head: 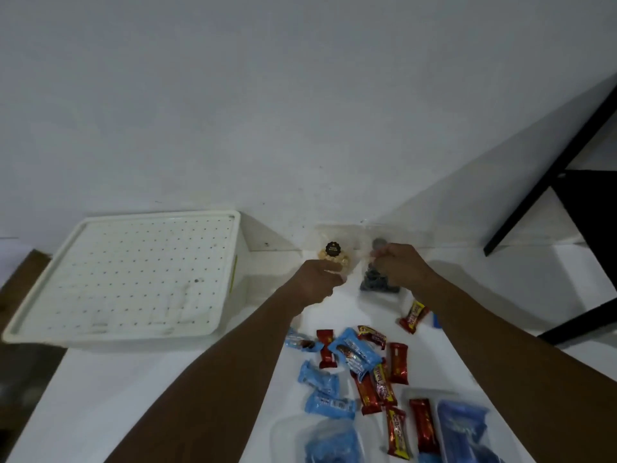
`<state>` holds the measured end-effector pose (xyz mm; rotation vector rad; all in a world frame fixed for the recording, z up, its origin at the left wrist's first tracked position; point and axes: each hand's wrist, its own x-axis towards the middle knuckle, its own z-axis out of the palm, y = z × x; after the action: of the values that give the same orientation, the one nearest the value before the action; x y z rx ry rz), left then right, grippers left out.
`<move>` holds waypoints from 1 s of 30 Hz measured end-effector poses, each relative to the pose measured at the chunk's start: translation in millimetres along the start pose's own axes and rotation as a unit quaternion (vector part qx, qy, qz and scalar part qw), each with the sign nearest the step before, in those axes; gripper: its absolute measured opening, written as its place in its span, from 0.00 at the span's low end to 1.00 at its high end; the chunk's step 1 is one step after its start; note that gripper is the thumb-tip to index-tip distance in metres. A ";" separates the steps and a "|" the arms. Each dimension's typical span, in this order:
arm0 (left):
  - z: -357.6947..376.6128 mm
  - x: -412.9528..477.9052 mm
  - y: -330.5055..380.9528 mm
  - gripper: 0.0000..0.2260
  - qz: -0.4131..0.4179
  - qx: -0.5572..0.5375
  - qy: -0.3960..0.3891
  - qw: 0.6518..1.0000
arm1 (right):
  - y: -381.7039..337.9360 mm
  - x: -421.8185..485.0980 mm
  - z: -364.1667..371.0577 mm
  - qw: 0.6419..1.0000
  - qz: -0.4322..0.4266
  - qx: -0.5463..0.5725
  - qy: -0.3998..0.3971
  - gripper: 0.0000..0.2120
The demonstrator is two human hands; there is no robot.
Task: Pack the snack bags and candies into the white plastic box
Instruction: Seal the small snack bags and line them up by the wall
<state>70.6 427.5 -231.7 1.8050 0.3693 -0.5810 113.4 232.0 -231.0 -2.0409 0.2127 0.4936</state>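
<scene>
The white plastic box [238, 262] stands at the left against the wall, with a perforated white lid [127, 272] covering its top. Two clear snack bags stand by the wall: one with pale yellow pieces and a dark round sticker [334, 253], one with dark pieces [379, 284]. My left hand [317, 279] is closed on the lower edge of the yellow bag. My right hand [397, 264] pinches the dark bag near its top. Red and blue wrapped candies [364, 362] lie scattered on the white table in front of my arms.
Clear bags of blue sweets [334, 442] [462, 426] lie at the near edge. One red candy [414, 317] lies apart under my right forearm. A black chair [584, 208] stands at the right. The table's left edge drops to a brown floor [23, 272].
</scene>
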 end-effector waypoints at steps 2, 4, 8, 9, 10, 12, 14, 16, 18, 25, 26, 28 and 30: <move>-22.4 -36.6 -11.6 0.18 0.002 0.020 0.002 1.000 | -15.7 -23.2 26.3 0.999 0.005 0.025 -0.045 0.08; -46.3 -71.9 -33.6 0.19 0.001 0.008 0.014 1.000 | -28.4 -51.1 59.3 0.996 0.003 0.020 -0.091 0.07; -93.7 -132.2 -98.1 0.13 -0.035 0.016 0.062 0.997 | -38.9 -102.6 139.4 0.987 0.007 0.011 -0.163 0.05; -105.2 -144.6 -118.0 0.13 -0.044 0.015 0.069 0.997 | -37.0 -114.3 161.1 0.984 0.011 0.005 -0.177 0.05; -115.8 -155.3 -138.8 0.13 -0.054 0.013 0.074 0.996 | -32.7 -126.0 182.7 0.982 0.018 -0.007 -0.188 0.06; -133.9 -174.6 -182.7 0.13 -0.084 0.026 0.087 0.992 | -19.4 -148.1 223.6 0.975 0.039 -0.027 -0.217 0.06; -145.9 -190.7 -225.1 0.14 -0.102 0.044 0.094 0.989 | -1.4 -167.7 259.9 0.965 0.064 -0.069 -0.243 0.07; -151.6 -204.1 -264.8 0.16 -0.105 0.100 0.096 0.985 | 17.9 -185.2 288.0 0.951 0.091 -0.152 -0.255 0.10; -152.4 -215.6 -295.9 0.18 -0.111 0.152 0.089 0.978 | 38.1 -201.5 307.8 0.932 0.104 -0.242 -0.249 0.14; -135.6 -221.0 -331.9 0.21 -0.068 0.243 0.101 0.962 | 100.2 -234.8 340.9 0.927 0.126 -0.291 -0.201 0.17; -133.9 -221.0 -331.8 0.23 -0.076 0.251 0.096 0.960 | 103.6 -233.9 341.9 0.934 0.121 -0.274 -0.192 0.13; -132.7 -221.7 -328.2 0.32 -0.105 0.273 0.078 0.953 | 100.1 -229.6 337.0 0.962 0.131 -0.172 -0.168 0.07; -135.3 -223.3 -317.8 0.42 -0.107 0.276 0.058 0.953 | 83.6 -225.2 324.2 0.979 0.114 -0.083 -0.150 0.06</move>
<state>-253.2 661.7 -328.7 2.3620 0.5251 -0.7870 -201.7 459.0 -340.6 -2.0809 0.2282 0.9825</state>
